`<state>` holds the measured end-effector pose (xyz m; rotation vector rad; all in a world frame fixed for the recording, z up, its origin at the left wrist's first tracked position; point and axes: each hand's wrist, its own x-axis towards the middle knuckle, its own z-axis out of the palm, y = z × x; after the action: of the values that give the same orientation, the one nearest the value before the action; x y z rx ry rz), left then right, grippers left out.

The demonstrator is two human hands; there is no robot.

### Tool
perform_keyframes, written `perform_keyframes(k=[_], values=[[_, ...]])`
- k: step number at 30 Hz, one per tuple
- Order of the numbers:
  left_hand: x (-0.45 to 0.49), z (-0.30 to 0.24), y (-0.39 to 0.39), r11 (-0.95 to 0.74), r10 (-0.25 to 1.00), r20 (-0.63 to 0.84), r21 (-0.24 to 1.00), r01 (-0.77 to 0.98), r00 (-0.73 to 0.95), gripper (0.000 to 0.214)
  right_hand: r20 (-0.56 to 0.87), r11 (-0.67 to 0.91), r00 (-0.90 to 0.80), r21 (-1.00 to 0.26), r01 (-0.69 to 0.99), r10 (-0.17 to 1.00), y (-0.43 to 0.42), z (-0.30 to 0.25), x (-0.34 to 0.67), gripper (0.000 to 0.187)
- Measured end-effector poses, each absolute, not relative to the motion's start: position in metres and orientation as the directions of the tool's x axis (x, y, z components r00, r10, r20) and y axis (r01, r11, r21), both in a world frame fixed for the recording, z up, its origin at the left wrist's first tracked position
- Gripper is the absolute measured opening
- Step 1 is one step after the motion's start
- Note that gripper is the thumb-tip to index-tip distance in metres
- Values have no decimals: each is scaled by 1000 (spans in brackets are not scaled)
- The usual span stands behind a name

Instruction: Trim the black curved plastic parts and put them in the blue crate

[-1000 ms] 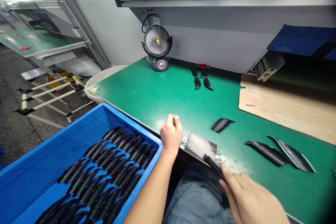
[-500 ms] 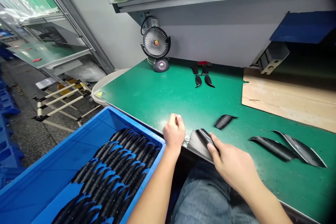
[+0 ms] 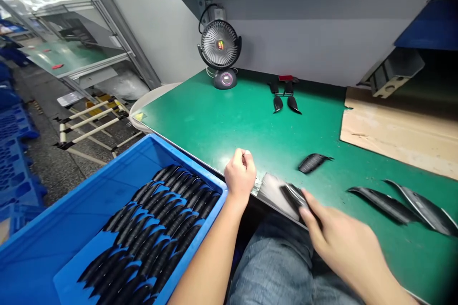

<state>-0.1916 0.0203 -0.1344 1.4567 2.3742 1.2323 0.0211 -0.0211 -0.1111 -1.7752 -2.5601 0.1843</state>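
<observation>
We are busy with a black, ribbed, curved piece point(image 3: 292, 197), which lies on a pale grey sheet point(image 3: 272, 189) at the front edge of a green bench mat point(image 3: 222, 124); our right hand point(image 3: 339, 243) is partly open, its fingers bent over the piece, but blur hides whether they actually grip it; our left hand point(image 3: 240, 175) is curled into a closed fist at the bench edge, just beside the sheet, and we cannot tell if anything is inside it; that fist stands between the piece and a blue plastic crate point(image 3: 186, 171) packed with rows of black curved pieces point(image 3: 153, 228); on the mat to the right lie a small black ribbed piece point(image 3: 313, 163) and two long black curved pieces point(image 3: 382, 205) point(image 3: 425, 209); farther back stand a black desk fan point(image 3: 219, 44) and a small black pair of pieces point(image 3: 284, 100); a tan cardboard sheet point(image 3: 397, 133) covers the mat's far right corner; our denim-clad knee point(image 3: 272, 262) sits below the edge.
</observation>
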Motion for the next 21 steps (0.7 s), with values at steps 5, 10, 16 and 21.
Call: perform_keyframes(k=[5, 10, 16, 21], values=[[-191, -133, 21, 220, 783, 312, 670, 709, -538, 22, -44, 371, -379, -122, 921, 925, -19, -113, 19, 44], [-190, -135, 21, 212, 783, 322, 666, 716, -532, 23, -27, 368, -372, -94, 925, 928, -18, -110, 16, 46], [-190, -136, 23, 230, 775, 320, 660, 715, -545, 22, -44, 383, -390, -125, 915, 920, -18, -108, 19, 45], [-192, -137, 25, 216, 776, 338, 649, 729, -532, 23, -28, 415, -425, -171, 894, 905, -13, -95, -4, 43]])
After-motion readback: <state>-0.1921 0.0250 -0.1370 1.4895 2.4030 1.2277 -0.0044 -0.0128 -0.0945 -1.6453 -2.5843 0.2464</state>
